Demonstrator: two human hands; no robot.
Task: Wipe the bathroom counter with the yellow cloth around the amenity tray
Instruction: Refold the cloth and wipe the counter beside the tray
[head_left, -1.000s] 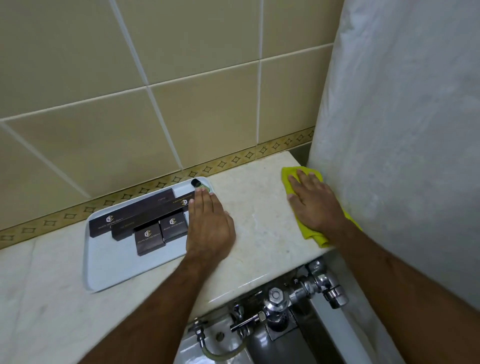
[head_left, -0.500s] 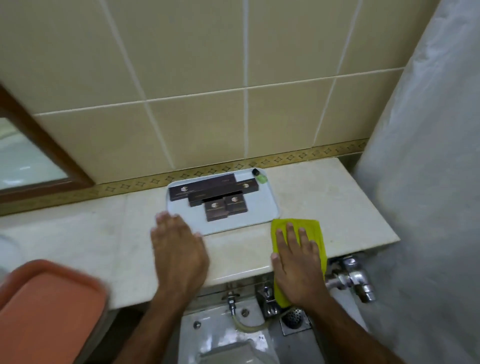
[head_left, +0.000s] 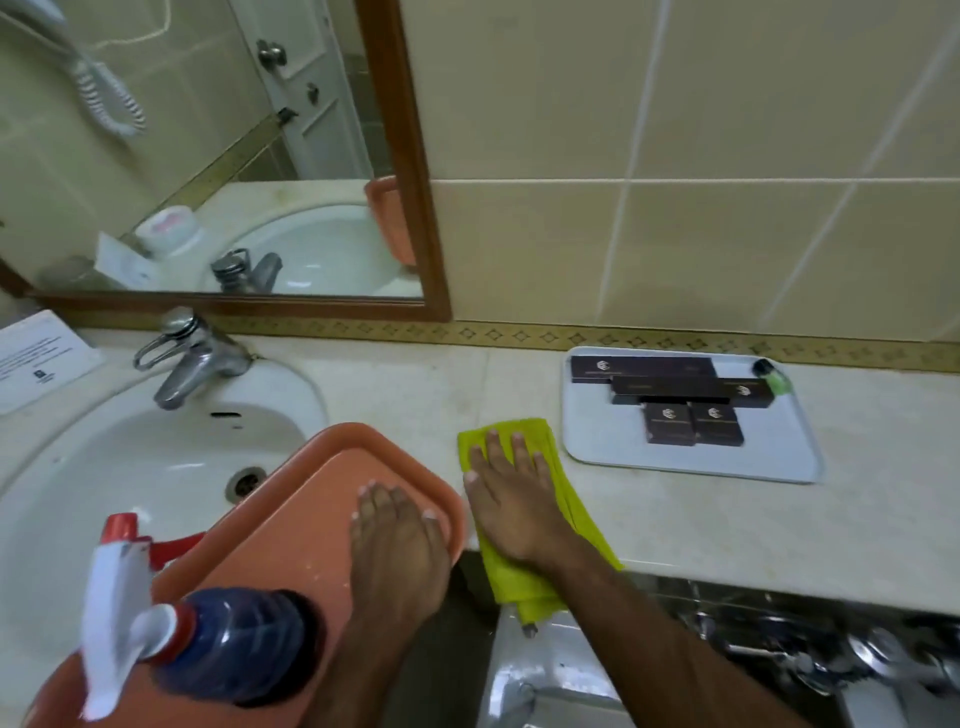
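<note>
**Cloth, tray and counter**

My yellow microfibre cloth (head_left: 558, 577) lies flat under my right palm on the pale cream marble bathroom counter (head_left: 727, 519), its near end drooping over the counter's front edge. It is folded into a long strip, angled slightly rightward toward me. The white rectangular plastic amenity tray (head_left: 769, 460) sits just to the cloth's right, close to it but apart, set back near the tiled wall. On the tray lie two long dark brown boxes (head_left: 644, 368) staggered, two small square brown boxes (head_left: 693, 423) side by side in front of them, and a small green item with a black cap (head_left: 774, 378) at the far right corner.
</note>
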